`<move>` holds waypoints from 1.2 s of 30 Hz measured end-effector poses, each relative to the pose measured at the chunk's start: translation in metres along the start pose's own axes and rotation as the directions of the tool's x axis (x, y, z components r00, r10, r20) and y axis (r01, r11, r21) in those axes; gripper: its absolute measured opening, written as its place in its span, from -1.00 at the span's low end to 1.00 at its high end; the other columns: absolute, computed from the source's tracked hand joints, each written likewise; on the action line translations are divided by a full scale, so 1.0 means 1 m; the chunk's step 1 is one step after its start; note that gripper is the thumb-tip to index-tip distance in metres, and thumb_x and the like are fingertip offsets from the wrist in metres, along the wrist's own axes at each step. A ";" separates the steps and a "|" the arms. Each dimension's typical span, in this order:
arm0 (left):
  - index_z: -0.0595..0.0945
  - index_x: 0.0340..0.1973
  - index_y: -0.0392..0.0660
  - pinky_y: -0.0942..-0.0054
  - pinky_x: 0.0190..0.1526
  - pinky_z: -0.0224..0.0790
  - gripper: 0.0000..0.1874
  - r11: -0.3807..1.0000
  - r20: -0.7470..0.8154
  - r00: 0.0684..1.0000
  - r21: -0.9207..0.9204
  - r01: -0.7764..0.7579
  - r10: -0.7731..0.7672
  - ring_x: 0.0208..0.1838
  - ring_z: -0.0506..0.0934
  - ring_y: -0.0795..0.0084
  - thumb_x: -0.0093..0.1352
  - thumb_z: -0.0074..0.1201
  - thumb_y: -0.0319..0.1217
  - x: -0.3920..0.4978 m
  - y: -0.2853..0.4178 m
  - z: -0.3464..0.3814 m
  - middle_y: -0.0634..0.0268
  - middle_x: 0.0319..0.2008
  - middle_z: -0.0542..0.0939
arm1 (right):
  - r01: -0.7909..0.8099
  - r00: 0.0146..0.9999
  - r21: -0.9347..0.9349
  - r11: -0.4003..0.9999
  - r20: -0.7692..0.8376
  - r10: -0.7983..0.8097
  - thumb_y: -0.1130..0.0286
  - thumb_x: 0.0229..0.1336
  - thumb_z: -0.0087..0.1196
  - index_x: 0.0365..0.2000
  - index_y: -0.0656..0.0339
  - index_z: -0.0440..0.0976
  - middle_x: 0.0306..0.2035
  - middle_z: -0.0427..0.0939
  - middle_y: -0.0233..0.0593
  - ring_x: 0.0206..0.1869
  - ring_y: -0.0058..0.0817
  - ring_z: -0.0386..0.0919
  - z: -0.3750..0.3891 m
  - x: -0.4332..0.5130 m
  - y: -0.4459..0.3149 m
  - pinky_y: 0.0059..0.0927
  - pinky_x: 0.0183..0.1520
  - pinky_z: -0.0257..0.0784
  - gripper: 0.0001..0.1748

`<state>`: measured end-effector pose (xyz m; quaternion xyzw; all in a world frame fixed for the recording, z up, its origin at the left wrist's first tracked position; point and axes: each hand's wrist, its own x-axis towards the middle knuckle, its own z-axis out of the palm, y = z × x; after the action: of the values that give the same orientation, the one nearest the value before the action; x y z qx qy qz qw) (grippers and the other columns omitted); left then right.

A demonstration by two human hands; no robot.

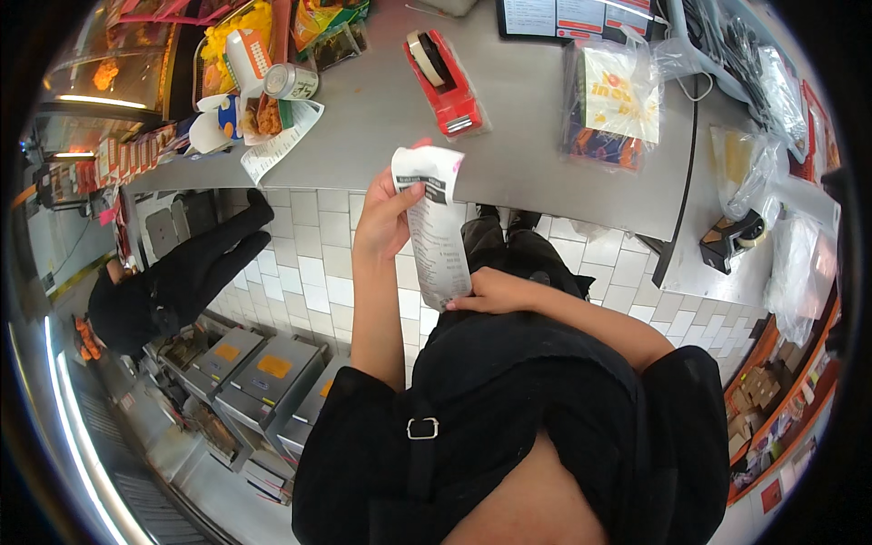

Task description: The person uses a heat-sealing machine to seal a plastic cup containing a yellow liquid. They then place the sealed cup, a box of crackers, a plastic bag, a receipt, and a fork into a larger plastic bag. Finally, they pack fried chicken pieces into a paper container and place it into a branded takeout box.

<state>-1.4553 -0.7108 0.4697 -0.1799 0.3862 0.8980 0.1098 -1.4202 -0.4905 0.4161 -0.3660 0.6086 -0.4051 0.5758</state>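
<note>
My left hand (390,216) grips the upper end of a long printed paper receipt (436,238), thumb on its front. At the receipt's lower end, the fingers of my right hand (490,291) pinch its bottom edge. The receipt hangs over the near edge of a steel counter (518,150). Beyond it on the counter lies a red tape dispenser (449,88). To the left stand a drink can (291,82), a carton with fried chicken (267,117) and a second receipt (283,150). A plastic-wrapped package (613,102) lies to the right.
A screen (572,17) stands at the counter's back. On the right side counter are a black tape dispenser (734,240) and plastic bags (800,272). A co-worker in black (170,286) is at the left, near grey lidded kitchen units (266,375). Tiled floor (313,272) shows below.
</note>
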 end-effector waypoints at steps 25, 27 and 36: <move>0.53 0.06 -0.26 0.52 -0.13 0.47 -0.67 0.739 0.123 0.908 0.629 0.242 -0.401 -0.20 0.62 0.52 0.41 0.11 -0.42 0.075 -0.050 -0.030 0.25 -0.20 0.69 | -0.274 0.871 0.095 0.957 -0.397 0.289 0.40 0.04 0.22 -0.30 0.11 0.66 -0.33 0.70 -0.23 -0.21 -0.26 0.67 -0.032 -0.030 0.055 -0.25 -0.11 0.52 -0.84; 0.58 -0.02 -0.27 0.54 -0.19 0.46 -0.72 0.732 -0.066 0.941 0.610 0.302 -0.333 -0.26 0.61 0.54 0.45 0.07 -0.36 0.082 -0.060 -0.030 0.29 -0.25 0.68 | -0.290 0.810 0.139 0.947 -0.491 0.320 0.44 0.07 0.18 -0.31 0.14 0.65 -0.36 0.69 -0.21 -0.25 -0.30 0.67 -0.030 -0.030 0.045 -0.28 -0.14 0.52 -0.86; 0.66 -0.14 -0.24 0.60 -0.21 0.43 -0.75 0.964 0.000 0.994 0.243 -0.108 0.111 -0.28 0.58 0.58 0.48 0.10 -0.29 0.093 -0.106 0.111 0.32 -0.23 0.67 | -0.636 0.228 -0.025 0.771 -0.961 0.157 0.39 0.18 0.07 -0.19 0.06 0.35 -0.45 0.63 -0.22 -0.36 -0.07 0.62 -0.118 -0.193 -0.001 -0.02 -0.34 0.44 -0.81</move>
<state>-1.5311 -0.5527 0.4329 -0.1495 0.5033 0.8474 0.0787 -1.5249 -0.3063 0.4962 -0.0105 0.9656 -0.2306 0.1199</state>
